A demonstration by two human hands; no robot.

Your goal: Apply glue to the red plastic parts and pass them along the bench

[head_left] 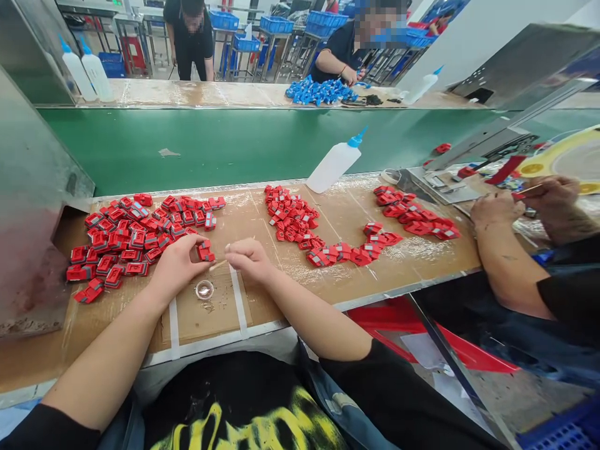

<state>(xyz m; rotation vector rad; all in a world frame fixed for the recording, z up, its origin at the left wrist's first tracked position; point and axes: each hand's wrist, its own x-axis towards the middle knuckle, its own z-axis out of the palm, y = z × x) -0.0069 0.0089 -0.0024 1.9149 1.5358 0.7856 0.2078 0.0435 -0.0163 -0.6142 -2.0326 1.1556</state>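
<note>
My left hand (175, 265) pinches a small red plastic part with a grey face (205, 252) between its fingertips. My right hand (248, 259) holds a thin wooden stick (218, 265), whose tip points toward that part. Just below both hands, a small glass dish (205, 290) with clear liquid sits on a taped cardboard pad (206, 319). Loose red parts lie in a large pile (126, 231) left of my left hand. Two more spread-out heaps (290, 215) (412, 215) lie to the right of my right hand.
A white squeeze bottle with a blue nozzle (334, 164) stands at the table's back edge, before a green conveyor belt (187, 150). A co-worker's hands (497, 209) work at the right. A metal panel (32, 187) stands at the left.
</note>
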